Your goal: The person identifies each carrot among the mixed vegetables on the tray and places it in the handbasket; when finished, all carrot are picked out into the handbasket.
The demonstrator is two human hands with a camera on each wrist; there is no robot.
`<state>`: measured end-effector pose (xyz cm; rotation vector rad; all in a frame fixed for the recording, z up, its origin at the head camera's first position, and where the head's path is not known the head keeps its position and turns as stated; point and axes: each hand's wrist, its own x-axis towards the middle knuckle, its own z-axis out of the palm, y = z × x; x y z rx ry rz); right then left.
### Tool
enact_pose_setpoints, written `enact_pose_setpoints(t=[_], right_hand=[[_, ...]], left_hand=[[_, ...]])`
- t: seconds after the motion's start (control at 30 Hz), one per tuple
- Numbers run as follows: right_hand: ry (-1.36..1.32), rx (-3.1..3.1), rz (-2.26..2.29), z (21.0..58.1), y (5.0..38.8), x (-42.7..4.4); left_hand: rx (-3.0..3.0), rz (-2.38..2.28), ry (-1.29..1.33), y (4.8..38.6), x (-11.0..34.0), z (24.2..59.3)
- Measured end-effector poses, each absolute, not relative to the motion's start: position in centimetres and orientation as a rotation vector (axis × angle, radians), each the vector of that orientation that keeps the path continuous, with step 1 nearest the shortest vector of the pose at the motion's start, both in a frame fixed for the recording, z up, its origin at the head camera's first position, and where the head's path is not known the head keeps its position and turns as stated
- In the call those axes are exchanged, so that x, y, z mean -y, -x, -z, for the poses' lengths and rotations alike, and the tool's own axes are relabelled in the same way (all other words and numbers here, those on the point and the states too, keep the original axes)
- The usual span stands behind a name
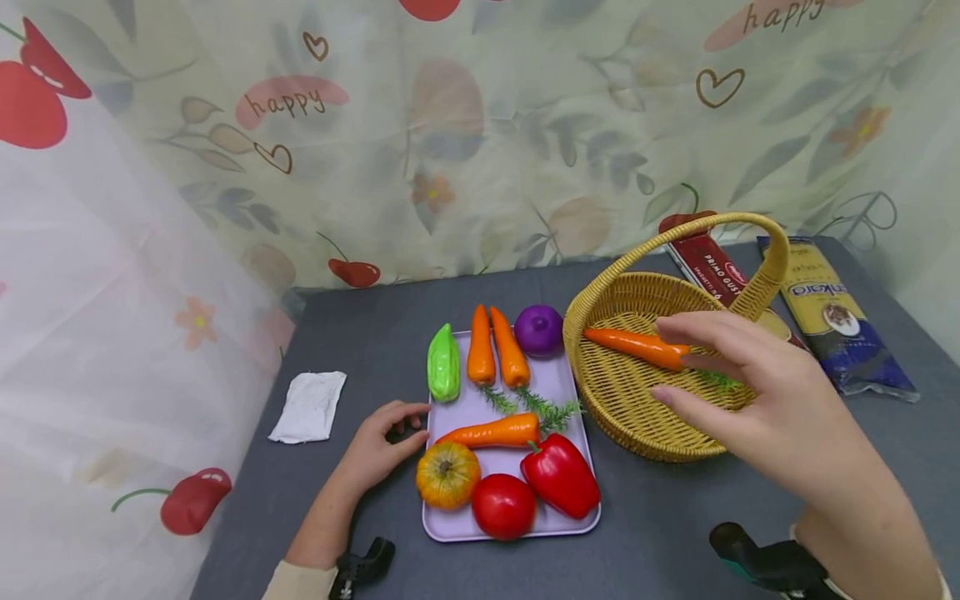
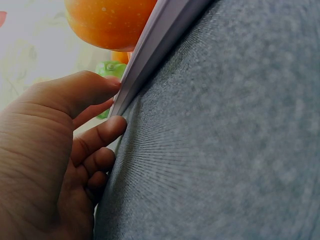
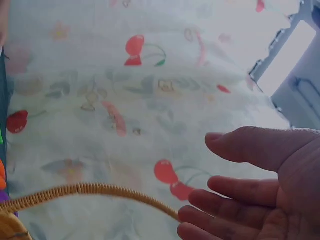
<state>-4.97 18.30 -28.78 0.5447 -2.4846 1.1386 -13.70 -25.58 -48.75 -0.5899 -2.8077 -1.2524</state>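
Head: count four glossy carrots (image 1: 495, 431), three on one lilac tray (image 1: 495, 459), one in the woven basket (image 1: 637, 423), right, near right hand (image 1: 780, 400). Left wrist: see loose left hand (image 2: 52, 130) touching tray's smooth edge. Right wrist: see thumb and fingers apart.

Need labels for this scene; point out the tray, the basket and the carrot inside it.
Tray (image 1: 553, 377), head view, bare floor.
Basket (image 1: 633, 404), head view, woven floor.
Carrot inside basket (image 1: 634, 345), head view, orange middle.

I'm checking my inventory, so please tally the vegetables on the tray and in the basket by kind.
Carrots: 4 (3 on the tray, 1 in the basket)
Pumpkin: 1
Tomato: 1
Red bell pepper: 1
Green vegetable: 1
Purple vegetable: 1
Total: 9
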Motion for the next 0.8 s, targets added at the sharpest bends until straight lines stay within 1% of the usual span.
enact_pose_setpoints(t=[0.1, 0.3, 0.57, 0.8], right_hand=[[-0.667, 2.425, -1.111, 28.9, 4.6, -17.2], [-0.790, 2.474, -1.112, 29.6, 4.8, -15.0], [-0.867, 2.646, -1.116, 31.9, 7.0, -12.5], [-0.942, 2.703, -1.285, 34.4, 9.3, -10.6]], left_hand=[[2.808, 1.253, 0.591, 13.7, 25.6, 48.7], [2.803, 1.253, 0.597, 13.7, 25.6, 48.6], [2.804, 1.276, 0.588, 13.6, 25.6, 48.7], [2.800, 1.272, 0.593, 13.7, 25.6, 48.7]])
